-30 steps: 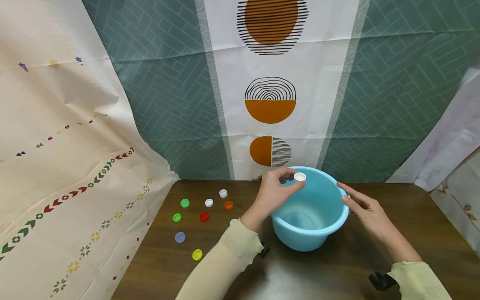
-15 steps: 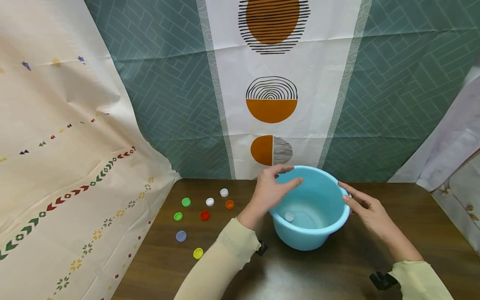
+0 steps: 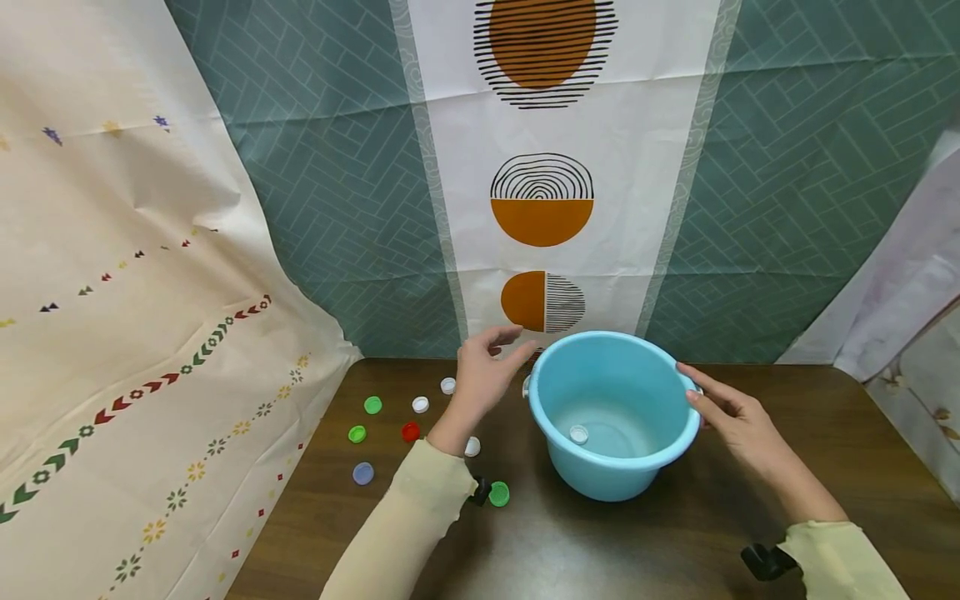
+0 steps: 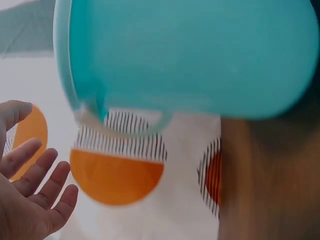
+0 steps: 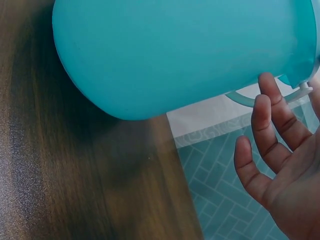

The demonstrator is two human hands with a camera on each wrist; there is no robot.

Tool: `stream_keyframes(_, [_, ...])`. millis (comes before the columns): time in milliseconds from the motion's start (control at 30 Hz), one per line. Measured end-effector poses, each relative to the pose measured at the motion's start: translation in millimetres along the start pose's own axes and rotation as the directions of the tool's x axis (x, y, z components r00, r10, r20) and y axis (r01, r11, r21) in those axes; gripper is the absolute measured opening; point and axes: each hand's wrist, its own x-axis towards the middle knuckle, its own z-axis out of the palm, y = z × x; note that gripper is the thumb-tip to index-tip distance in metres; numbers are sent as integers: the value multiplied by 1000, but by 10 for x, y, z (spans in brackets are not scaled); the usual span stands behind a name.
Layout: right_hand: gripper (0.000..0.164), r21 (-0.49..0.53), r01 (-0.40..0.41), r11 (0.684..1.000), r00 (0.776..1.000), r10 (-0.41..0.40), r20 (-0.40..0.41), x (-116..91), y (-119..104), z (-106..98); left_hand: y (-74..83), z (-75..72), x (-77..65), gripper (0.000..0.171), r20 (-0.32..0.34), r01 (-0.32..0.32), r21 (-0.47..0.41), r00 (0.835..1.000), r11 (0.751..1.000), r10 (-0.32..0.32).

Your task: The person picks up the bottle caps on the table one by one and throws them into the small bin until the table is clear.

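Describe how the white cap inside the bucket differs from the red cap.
Colour: the white cap is pale, while the red cap is strongly coloured. Place: the white cap lies in the bucket, the red cap on the table. Company: the white cap is the only one visible there; the red cap has others around it. Both are small, round and unheld.

I see the tub (image 3: 609,483) open from above, the right grip (image 3: 733,417) blocking one side, the cloth (image 3: 562,179) the back.

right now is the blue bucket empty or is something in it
Not empty: the head view shows a white cap lying on the floor of the blue bucket, toward its near left side.
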Motion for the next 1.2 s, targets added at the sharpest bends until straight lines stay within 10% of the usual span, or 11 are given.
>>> stream_keyframes(333, [50, -14, -19, 1000, 1000, 19, -1, -7, -20, -8, -622, -355, -88, 30, -107, 125, 61, 987, 990, -118])
stream_keyframes(600, [50, -25, -26, 999, 1000, 26, 2, -31, 10, 2, -1153, -441, -284, 43, -83, 291, 213, 957, 933, -280])
stream_keyframes(933, [48, -13, 4, 1000, 1000, -4, -6, -20, 15, 6, -1404, -497, -402, 69, -28, 383, 306, 919, 872, -394])
stream_keyframes(1200, [48, -30, 16, 999, 1000, -16, -8, -5, -11, 18, -1493, -518, -462, 49, -9, 336, 407, 931, 849, -364])
